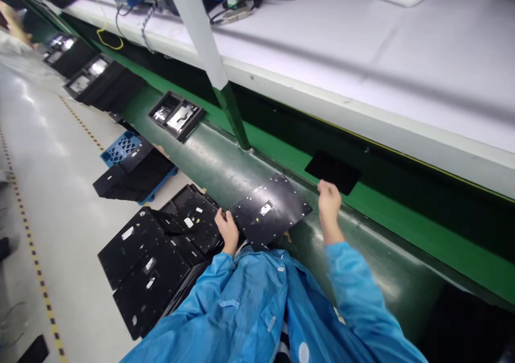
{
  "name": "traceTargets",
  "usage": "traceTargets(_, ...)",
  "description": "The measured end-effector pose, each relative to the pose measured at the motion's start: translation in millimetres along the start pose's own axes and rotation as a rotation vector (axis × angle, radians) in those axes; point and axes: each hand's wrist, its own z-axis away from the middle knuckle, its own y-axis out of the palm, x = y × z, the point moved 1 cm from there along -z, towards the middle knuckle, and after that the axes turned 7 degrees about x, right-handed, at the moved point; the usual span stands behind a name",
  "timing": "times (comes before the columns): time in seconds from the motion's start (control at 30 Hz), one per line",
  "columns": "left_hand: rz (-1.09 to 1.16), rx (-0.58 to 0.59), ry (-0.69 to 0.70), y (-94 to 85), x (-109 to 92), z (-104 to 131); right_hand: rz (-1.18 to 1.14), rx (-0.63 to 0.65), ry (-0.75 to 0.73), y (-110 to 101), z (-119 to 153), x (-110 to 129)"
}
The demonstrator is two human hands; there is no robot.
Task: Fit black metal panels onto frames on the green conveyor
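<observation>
In front of my lap lies a flat black panel [271, 213] with pale dots along its edges and a white label. Beside its left edge is my left hand [227, 231], fingers loosely curled; whether it touches the panel or holds anything is hard to make out. To the right of the panel, my right hand [330, 207] is raised with its fingers pinched together. Its fingertips overlap the lower edge of a dark black rectangle [333, 171] against the green surface. I cannot tell whether the fingers grip that rectangle.
Stacked black cases [151, 277] with labels stand at my left. Beyond them, more black cases [134, 172] sit on a blue pallet [123, 147]. An open black tray [177, 116] lies on the green floor. A white workbench [362, 68] and its post [231, 111] stand ahead.
</observation>
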Motion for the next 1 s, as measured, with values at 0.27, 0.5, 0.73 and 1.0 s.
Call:
traceTargets(0.27,-0.801,0.407,0.498,49.1,-80.5,16.9,-0.385,0.429,0.552,20.0,171.0,-66.5)
traceTargets(0.5,-0.517,0.789,0.603,87.5,-90.4,113.2,-0.252,0.023,0.337,-68.5,177.9,-45.0)
traceTargets(0.73,-0.026,1.550,0.571,131.3,-79.3,184.5,0.722,-0.060,0.306,-138.0,191.8,1.0)
traceTargets(1.0,0.034,1.369,0.413,156.6,-75.7,202.2,0.353,0.090,0.189,-156.9,185.0,-63.1)
